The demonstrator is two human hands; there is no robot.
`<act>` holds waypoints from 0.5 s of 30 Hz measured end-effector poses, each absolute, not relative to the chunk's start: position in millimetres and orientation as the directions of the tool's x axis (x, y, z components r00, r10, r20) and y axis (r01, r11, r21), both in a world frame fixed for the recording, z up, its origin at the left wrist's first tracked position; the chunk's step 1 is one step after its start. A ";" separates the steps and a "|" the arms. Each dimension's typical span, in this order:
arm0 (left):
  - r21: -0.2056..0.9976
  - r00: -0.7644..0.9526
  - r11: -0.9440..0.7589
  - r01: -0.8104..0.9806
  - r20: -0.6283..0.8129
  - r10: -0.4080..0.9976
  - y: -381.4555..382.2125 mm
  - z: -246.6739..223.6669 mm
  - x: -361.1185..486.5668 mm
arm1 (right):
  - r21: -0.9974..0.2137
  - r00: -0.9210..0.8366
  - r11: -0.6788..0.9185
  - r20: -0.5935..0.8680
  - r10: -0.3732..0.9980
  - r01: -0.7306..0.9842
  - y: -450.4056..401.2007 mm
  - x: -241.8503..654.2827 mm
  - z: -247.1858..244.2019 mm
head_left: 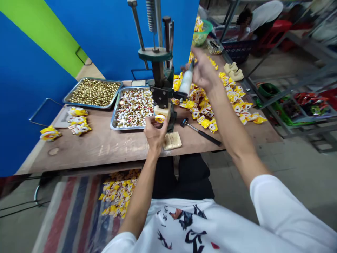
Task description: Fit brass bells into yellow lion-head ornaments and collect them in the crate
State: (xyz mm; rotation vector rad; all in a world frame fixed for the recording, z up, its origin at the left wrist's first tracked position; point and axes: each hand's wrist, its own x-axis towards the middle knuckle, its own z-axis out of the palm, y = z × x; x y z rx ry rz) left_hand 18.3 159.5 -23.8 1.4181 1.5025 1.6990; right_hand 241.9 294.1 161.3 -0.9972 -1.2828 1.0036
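Note:
My left hand [154, 135] pinches a small yellow and white figurine piece [159, 118] in its fingertips. It holds the piece against a cream block [162, 111] under the head of a green hand press [155, 54]. Blurred by motion, my right hand [202, 70] is at the upper end of the press's pale lever handle [186, 81], with fingers curled round behind it. Left of the press, a metal tray [113, 123] holds many small white, red and gold pieces. A small hammer [201, 133] lies to the right, and a cream block [172, 140] lies at the table's front edge.
A second tray [68, 102] of gold domed pieces stands at the back left. Several yellow figurines [79, 121] lie near it; a large pile [234, 95] covers the right side. More figurines [119, 193] lie below the table. A co-worker [265, 15] bends beyond the shelving.

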 end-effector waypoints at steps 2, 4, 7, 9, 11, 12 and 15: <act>0.981 -0.373 -0.175 0.081 0.193 0.908 147.1 -18.3 4.3 | -0.968 0.030 0.233 0.236 0.971 0.091 284.9 252.9 123.4; 0.989 -0.250 0.018 -0.150 -0.055 0.967 130.1 -15.9 -12.9 | -0.928 0.011 0.307 0.317 0.948 0.212 245.8 255.4 78.3; 0.892 0.087 0.325 -0.314 -0.314 0.945 105.6 -15.9 -32.8 | -0.875 -0.101 0.395 0.383 0.918 0.279 165.0 244.4 27.0; 0.849 0.232 0.437 -0.299 -0.379 0.896 96.2 -17.3 -38.4 | -0.892 -0.150 0.389 0.362 0.920 0.230 121.3 230.9 8.1; 0.842 0.331 0.483 -0.240 -0.397 0.856 94.1 -20.1 -38.8 | -0.912 -0.184 0.366 0.334 0.925 0.183 95.8 216.7 -4.7; 0.847 0.374 0.492 -0.203 -0.397 0.838 95.2 -21.9 -37.9 | -0.916 -0.219 0.359 0.318 0.922 0.180 89.5 210.7 -10.7; 0.892 0.404 0.447 -0.066 -0.386 0.829 103.0 -28.5 -34.4 | -0.898 -0.314 0.372 0.293 0.903 0.234 87.4 200.3 -29.7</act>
